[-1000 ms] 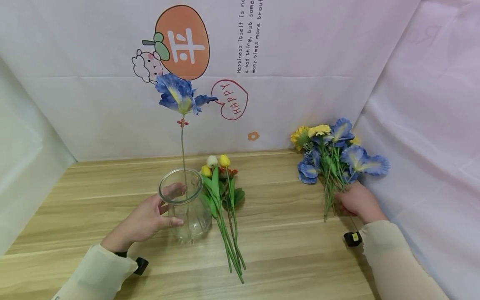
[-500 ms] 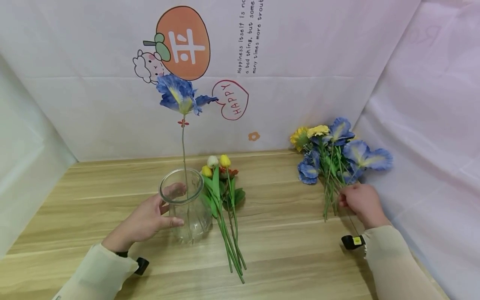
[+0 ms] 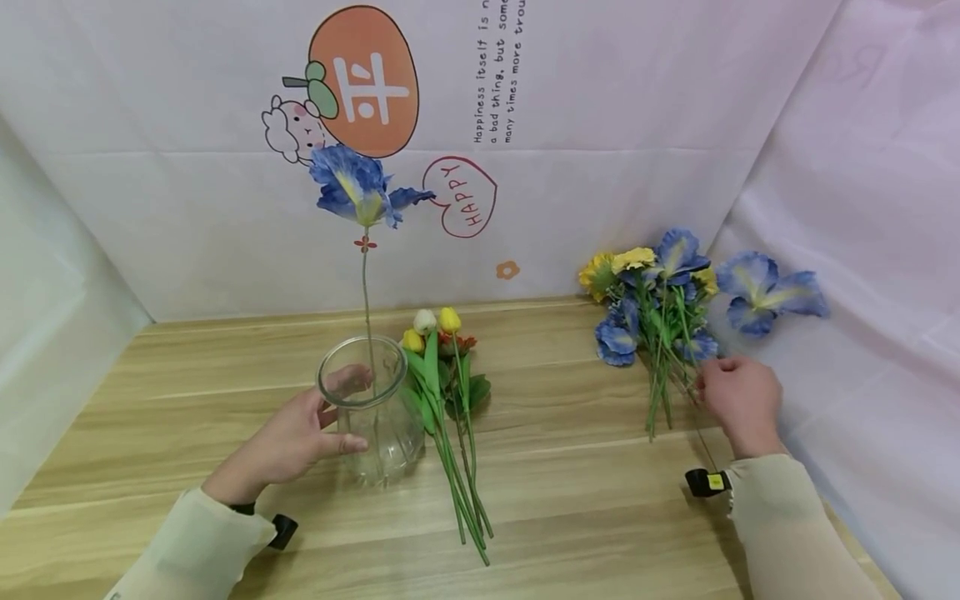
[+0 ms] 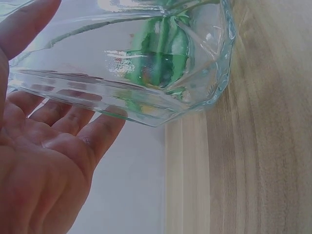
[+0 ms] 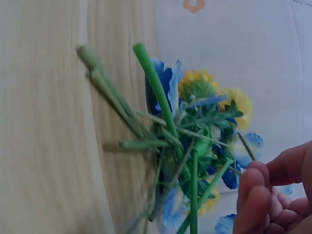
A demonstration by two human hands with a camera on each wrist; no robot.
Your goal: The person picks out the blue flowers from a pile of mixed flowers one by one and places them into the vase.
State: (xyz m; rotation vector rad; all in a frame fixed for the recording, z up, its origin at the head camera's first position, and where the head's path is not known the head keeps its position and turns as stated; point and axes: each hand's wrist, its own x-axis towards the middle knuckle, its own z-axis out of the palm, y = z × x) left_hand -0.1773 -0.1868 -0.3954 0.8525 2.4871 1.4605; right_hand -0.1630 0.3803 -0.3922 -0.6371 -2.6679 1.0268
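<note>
My left hand holds the clear glass vase on its left side, thumb in front and fingers behind. The left wrist view shows its fingers against the ribbed glass. One blue iris stands upright in the vase, its thin stem reaching down inside. At the right, my right hand pinches the stem of another blue iris, whose bloom is apart from the pile. Beside that hand lies a pile of blue and yellow flowers; in the right wrist view, green stems point away from the fingers.
Several tulips, yellow and white, lie with a red flower just right of the vase, stems toward me. The wooden table ends at a printed white cloth behind. More white cloth hangs at the right.
My right hand has moved right, drawing the blue iris away from the pile; its bloom now sits further right and higher. The left hand, the vase and its iris have stayed in place.
</note>
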